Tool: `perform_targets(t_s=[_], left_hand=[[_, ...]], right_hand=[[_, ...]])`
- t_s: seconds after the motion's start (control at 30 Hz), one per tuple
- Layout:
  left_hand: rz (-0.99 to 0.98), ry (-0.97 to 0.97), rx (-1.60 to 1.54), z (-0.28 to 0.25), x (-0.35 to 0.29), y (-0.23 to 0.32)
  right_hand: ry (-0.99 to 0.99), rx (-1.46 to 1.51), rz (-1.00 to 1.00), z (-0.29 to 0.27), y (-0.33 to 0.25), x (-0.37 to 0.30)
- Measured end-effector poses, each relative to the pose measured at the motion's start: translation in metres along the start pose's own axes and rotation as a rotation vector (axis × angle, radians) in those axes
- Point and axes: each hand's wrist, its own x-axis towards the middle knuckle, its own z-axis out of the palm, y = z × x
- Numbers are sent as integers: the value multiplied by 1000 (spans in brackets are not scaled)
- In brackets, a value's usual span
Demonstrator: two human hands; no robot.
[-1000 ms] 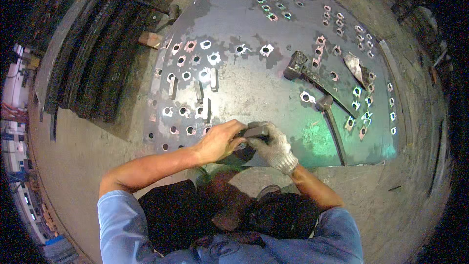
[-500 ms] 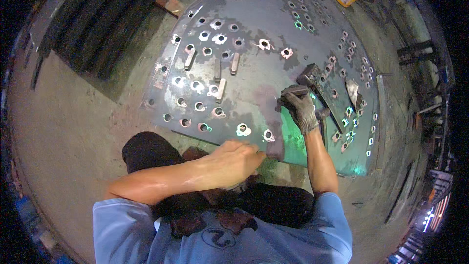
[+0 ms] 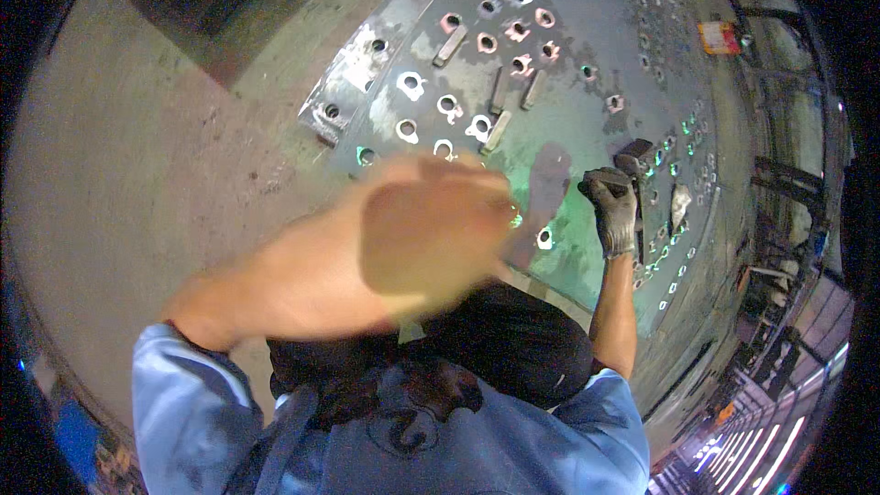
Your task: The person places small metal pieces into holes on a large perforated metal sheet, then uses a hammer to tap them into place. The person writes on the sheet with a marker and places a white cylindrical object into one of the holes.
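Gloved hand on a hammer over a holed steel plate

Concrete floor carries one grey steel plate (image 3: 587, 82) full of holes, three flat bars lying on it. One gloved right hand (image 3: 612, 206) clenches a hammer (image 3: 636, 165). One bare left hand (image 3: 431, 225), blurred, hovers open-palmed.

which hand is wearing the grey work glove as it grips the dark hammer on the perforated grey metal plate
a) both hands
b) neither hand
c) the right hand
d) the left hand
c: the right hand wears the grey work glove and closes on the dark hammer lying on the perforated grey metal plate, while the left hand is bare and blurred, raised in front of the plate.
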Motion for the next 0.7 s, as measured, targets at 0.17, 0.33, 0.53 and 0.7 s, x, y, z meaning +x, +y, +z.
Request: perform_targets(t_s=[0.17,0.33,0.53,0.7], left_hand=[[-554,-89,416,-38,-62,-35],[-939,-68,231,-31,-142,12],[-1244,170,17,-14,-181,17],[-1194,282,-34,-5,-189,-6]], right_hand=[[-82,-259,-95,14,10,17],[-86,-267,-92,16,37,34],[5,-350,-101,-1,43,38],[-39,-196,-110,-14,58,35]])
